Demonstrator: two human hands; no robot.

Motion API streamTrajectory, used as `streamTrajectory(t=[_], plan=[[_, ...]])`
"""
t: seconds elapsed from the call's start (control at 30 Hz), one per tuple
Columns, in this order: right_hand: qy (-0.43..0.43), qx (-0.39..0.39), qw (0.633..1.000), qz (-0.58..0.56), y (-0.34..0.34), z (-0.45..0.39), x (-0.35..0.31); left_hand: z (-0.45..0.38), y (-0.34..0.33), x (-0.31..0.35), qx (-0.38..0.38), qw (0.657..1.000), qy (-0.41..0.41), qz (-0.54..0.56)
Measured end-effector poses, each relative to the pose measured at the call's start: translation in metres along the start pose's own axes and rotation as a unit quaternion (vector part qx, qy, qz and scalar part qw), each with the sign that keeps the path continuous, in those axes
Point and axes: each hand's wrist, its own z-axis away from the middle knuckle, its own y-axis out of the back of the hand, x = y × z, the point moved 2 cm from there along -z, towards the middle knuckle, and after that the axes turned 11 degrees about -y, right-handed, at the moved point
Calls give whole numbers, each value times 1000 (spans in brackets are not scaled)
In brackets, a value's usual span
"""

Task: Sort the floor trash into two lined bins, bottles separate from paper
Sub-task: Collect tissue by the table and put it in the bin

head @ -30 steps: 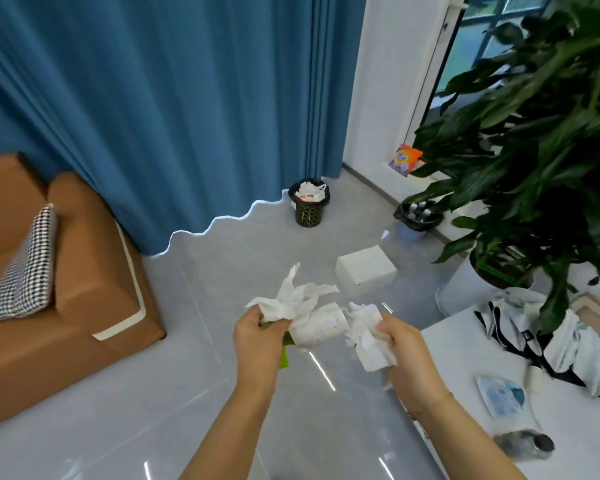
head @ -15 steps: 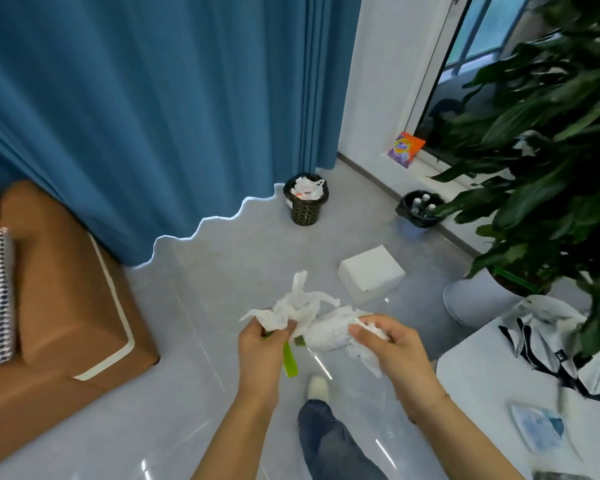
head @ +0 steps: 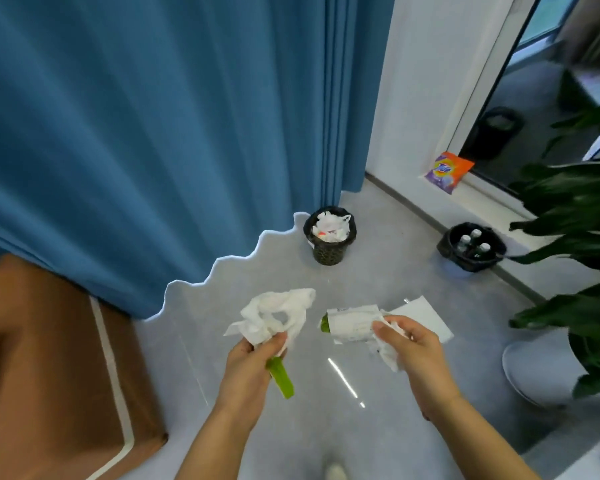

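White crumpled tissue [head: 274, 315], green strip [head: 280, 377], blue curtain [head: 153, 133], black bins [head: 329, 244] (both), brown sofa [head: 49, 358], grey floor [head: 378, 427].

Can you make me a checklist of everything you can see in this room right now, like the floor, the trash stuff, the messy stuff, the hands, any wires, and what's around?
Surface: grey tiled floor, shiny.
Job's things: paper bin by the curtain, full of white paper; bottle bin near the wall, bottles standing inside; crumpled tissue; green strip; printed paper wad with a green end.
Clutter: white box on the floor behind the right hand; detergent packet on the sill.
Hands: left hand grips the tissue and green strip; right hand grips the paper wad.
Cables: nothing seen.
Surroundings: blue curtain, brown sofa, potted plant, glass door.
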Motion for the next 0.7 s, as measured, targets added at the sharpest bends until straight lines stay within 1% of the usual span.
streamTrajectory(t=[0.13, 0.27, 0.33, 0.37, 0.4, 0.5, 0.53, 0.63, 0.7], plan=[[14, 18, 999, 30, -23, -64, -39, -74, -10, 11, 9, 1000, 2, -12], [96, 64, 987, 110, -50, -130, -67, -163, -20, 17, -3, 1000, 17, -18], [135, 94, 973, 162, -66, -168, -85, -220, -27, 21, -24, 999, 31, -14], [149, 104, 965, 188, -70, -174, -91, -233, -29, 23, -29, 999, 31, -12], [157, 117, 960, 202, -80, -193, -103, -263, -33, 27, -37, 998, 39, -16], [157, 148, 953, 212, -102, -233, -126, -328, -45, 40, -73, 995, 48, -40], [146, 155, 956, 202, -111, -256, -139, -360, -52, 45, -80, 994, 55, -52], [116, 168, 963, 174, -127, -293, -160, -414, -66, 51, -97, 989, 65, -89], [102, 193, 964, 155, -132, -327, -173, -458, -83, 51, -113, 984, 67, -121]])
